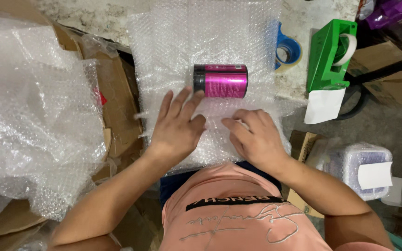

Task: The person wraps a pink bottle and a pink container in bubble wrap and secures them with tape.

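A magenta can with a black cap [221,81] lies on its side on a sheet of bubble wrap [201,42] spread over a stone counter. My left hand [177,125] rests flat on the wrap just below the can, fingers spread, fingertips near the black cap. Lower and to the right, my right hand [257,137] presses on the near part of the sheet with its fingers curled; whether it pinches the wrap I cannot tell.
A green tape dispenser [331,56] stands right of the sheet, a blue tape roll [287,51] beside it. A big heap of bubble wrap [29,116] fills a cardboard box [117,102] at left. A wrapped parcel [359,167] sits lower right.
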